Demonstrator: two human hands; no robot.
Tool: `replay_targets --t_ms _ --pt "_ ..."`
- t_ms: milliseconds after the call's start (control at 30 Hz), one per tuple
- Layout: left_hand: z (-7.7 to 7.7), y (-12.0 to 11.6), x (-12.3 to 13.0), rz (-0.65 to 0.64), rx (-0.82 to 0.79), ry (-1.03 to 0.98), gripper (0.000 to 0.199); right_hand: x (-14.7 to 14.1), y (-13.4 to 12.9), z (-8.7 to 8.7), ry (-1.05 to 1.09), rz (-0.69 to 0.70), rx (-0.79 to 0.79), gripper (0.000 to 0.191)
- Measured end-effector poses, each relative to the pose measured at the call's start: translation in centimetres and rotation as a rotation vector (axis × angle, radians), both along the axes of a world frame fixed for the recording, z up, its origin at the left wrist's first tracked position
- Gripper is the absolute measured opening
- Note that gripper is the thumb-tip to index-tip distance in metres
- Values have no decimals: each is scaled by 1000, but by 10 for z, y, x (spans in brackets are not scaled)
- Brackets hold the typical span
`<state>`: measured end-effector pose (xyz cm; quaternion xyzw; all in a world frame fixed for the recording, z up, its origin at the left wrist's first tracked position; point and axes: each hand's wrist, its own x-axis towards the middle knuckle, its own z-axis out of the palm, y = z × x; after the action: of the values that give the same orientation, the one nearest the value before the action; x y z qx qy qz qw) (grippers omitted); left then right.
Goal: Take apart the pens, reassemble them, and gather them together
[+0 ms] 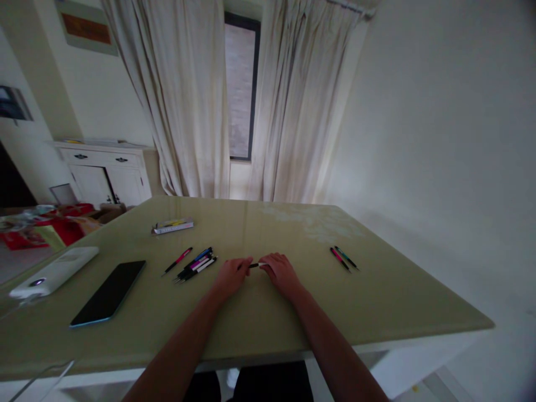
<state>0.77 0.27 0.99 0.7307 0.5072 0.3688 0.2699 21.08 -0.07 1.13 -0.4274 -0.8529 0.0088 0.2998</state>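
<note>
Between my two hands, low over the table, a black and white pen (256,265) lies sideways. My left hand (233,276) has its fingers closed on the black end, and my right hand (280,271) grips the white end. My fingers cover both tips of it. Just left of my left hand, several pens (197,265) with blue, purple, white and black barrels lie bunched together. A red and black pen (177,260) rests apart on their left. Off to the right of my right hand, a pink pen (340,259) and a green pen (346,258) lie side by side.
An open pen box (173,226) lies farther back on the green table (259,229). On the left are a dark tablet (109,293) and a white device (56,271) with a cable. A wall (439,167) borders the right side, curtains (188,100) the back.
</note>
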Motion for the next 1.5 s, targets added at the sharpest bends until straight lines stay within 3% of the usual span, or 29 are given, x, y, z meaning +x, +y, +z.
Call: replay_targets --t_ms 233,600,733,900,1033,1200,1367,1500 --pt "-2 1 -1 -6 7 3 52 -1 0 0 -17 11 0 23" --pt "0 -2 1 -67 22 -23 35 -1 -1 -1 -15 0 16 23" --pt "0 -4 1 -48 -1 42 47 0 -1 0 -26 16 26 20" --pt "1 -5 1 -110 97 49 34 -1 -2 0 -39 0 14 19" --pt "1 -5 2 -32 93 136 50 -1 -1 -1 -28 -11 -2 21" --pt "0 -5 2 -113 143 116 30 -1 -3 0 -33 -24 -14 23" --pt "-3 -4 2 -36 234 162 24 -3 -7 3 -20 -85 -10 26" --pt "-2 -5 3 -115 252 192 28 -3 -7 3 -48 -93 -3 27"
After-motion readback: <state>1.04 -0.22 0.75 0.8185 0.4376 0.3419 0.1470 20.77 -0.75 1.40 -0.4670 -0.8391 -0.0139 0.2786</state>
